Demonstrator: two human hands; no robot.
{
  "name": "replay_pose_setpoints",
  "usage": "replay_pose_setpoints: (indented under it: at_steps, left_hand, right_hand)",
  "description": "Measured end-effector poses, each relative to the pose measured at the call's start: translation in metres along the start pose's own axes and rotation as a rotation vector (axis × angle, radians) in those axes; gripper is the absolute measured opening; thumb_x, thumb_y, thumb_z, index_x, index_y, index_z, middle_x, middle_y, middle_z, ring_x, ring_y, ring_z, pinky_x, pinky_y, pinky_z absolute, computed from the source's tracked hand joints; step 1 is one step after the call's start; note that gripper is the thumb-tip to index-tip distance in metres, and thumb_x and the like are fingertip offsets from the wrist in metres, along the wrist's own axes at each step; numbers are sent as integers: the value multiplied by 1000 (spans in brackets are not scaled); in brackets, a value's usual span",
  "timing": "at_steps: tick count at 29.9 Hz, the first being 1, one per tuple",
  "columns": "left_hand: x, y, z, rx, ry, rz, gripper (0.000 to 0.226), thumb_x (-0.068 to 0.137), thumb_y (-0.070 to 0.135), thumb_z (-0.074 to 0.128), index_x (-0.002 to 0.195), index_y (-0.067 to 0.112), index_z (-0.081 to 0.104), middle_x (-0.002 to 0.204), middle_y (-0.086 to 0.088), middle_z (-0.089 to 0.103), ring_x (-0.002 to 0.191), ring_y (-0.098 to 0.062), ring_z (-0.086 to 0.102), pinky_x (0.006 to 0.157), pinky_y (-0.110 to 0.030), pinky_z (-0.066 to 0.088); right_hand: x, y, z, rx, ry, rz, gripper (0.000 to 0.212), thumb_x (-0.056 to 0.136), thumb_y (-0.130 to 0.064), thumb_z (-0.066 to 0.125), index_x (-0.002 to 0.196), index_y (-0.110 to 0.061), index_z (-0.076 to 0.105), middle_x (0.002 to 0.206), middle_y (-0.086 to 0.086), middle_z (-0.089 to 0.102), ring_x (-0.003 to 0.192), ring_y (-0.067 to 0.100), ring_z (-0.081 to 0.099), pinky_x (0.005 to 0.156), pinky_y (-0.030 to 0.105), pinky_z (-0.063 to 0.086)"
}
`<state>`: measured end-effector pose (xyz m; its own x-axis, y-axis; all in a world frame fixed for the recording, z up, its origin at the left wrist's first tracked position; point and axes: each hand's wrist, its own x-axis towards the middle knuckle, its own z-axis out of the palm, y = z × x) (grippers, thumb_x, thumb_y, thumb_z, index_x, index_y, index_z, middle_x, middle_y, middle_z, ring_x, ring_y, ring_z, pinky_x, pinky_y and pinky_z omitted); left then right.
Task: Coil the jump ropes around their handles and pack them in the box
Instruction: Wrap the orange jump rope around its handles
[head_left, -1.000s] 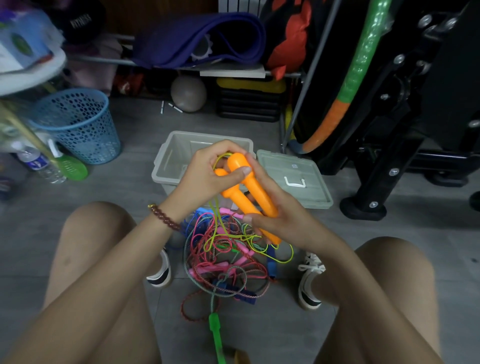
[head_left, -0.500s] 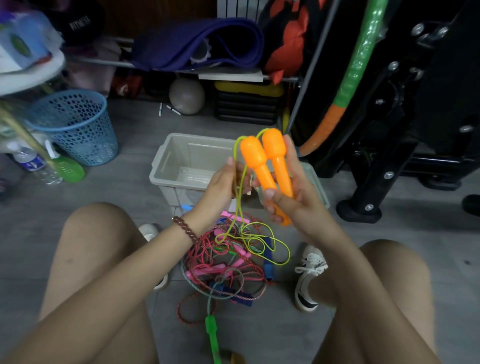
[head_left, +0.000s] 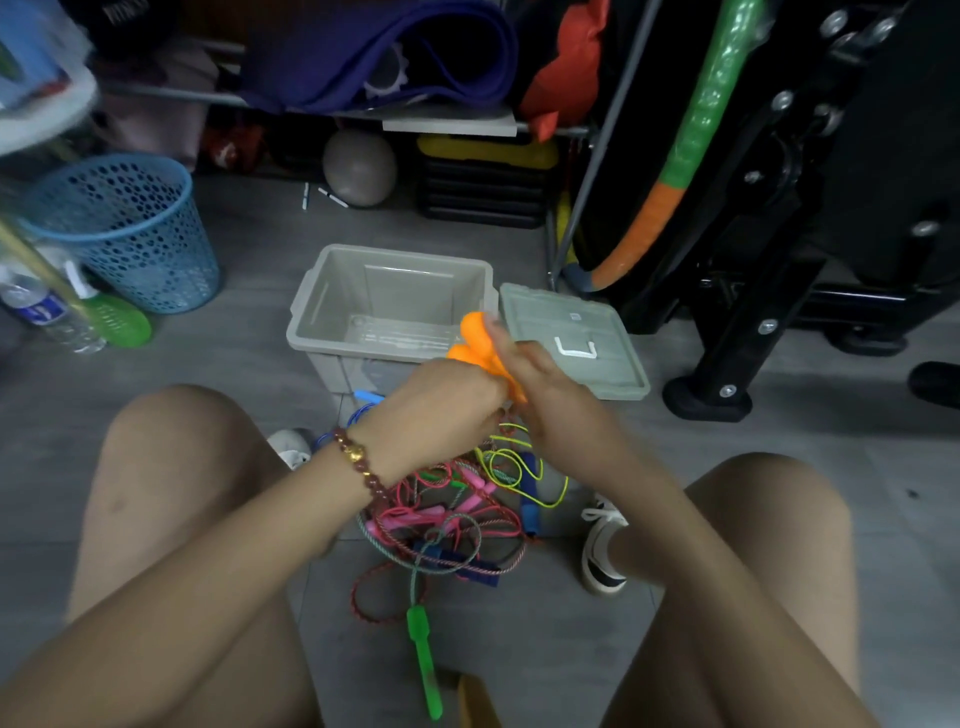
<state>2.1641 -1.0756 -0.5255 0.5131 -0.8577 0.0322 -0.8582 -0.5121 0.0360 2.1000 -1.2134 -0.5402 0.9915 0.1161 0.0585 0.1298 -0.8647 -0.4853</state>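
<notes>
Mid-coil, we judge: right grip (head_left: 543, 397) curled round orange handles (head_left: 475, 340); left grip (head_left: 441, 410) bunched beside them, hold unclear to us. Nxt: wind slack yellow cord (head_left: 540, 470), then box (head_left: 410, 286).

Setting: home storage and exercise corner, seen from floor level.

Evidence:
- Grey tiled floor (head_left: 260, 249).
- Right: black bolted steel exercise-machine frame (head_left: 769, 291), with a green-and-orange padded hoop (head_left: 696, 119) leaning by it.
- Back: a low metal shelf rail (head_left: 171, 93) carries a rolled purple foam mat (head_left: 384, 57). A dull grey rubber ball (head_left: 359, 167) sits on the floor beneath, beside a stack of black and yellow flat slabs (head_left: 483, 176).
- Left, household items: blue perforated plastic wastebasket (head_left: 130, 234) and a clear plastic water bottle (head_left: 47, 312) near its base.
- Centre floor: open grey plastic storage box (head_left: 405, 253), its grey lid (head_left: 550, 322) flat alongside, and a tangle of coloured jump ropes (head_left: 447, 519) in front.
</notes>
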Motion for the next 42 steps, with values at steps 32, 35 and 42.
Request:
replay_pose_setpoints:
  at_steps: [32,35,42]
  left_hand:
    - [-10,-30,-17,-481,125,32,45,48,59,80,64,26,54,51,24,52,53,5,47,53,-17,31]
    - [-4,-36,-14,-632,67,-53,50,42,64,77,60,25,51,49,12,50,48,-3,41,50,-23,31]
    - [12,-50,-15,-1324,-188,85,51,76,56,61,90,8,55,72,12,60,65,-10,53,57,-15,41]
  right_hand:
    - [-10,1,-26,168,-568,18,53,86,-24,62,130,-28,33,117,5,52,102,21,53,89,44,44]
    - [-11,3,-34,288,-573,-23,43,82,-29,60,116,-37,34,101,-4,51,87,12,52,78,35,45]
    - [-22,10,-63,833,-607,-23,38,87,0,59,117,-19,46,83,-9,59,67,18,48,57,28,42]
